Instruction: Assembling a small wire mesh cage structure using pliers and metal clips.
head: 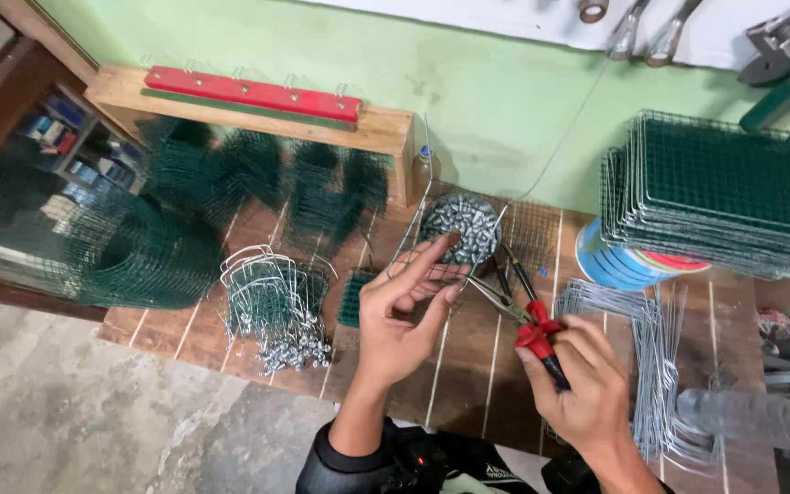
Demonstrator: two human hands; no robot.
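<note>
Near the bowl [461, 224] of shiny metal bits, our left hand [404, 316] pinches thin wire [411, 220] (fingers half curled); our right hand [587, 384] grips red-handled pliers [528, 320].

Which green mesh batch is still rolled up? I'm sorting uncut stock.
The green mesh roll at the table's far-left edge: it is coiled into a cylinder, while the stack of mesh panels at right lies flat.

- Worktop [468, 366]: carries all items listed.
- Wire mesh roll [139, 252]: far left edge.
- Bundle of bent wire pieces [272, 302]: right of the roll.
- Bowl of metal clips [461, 224]: centre rear, near the wall.
- Stack of mesh panels [724, 192]: right rear, on a round container [619, 263].
- Straight wire frames [660, 357]: right front, before the stack.
</note>
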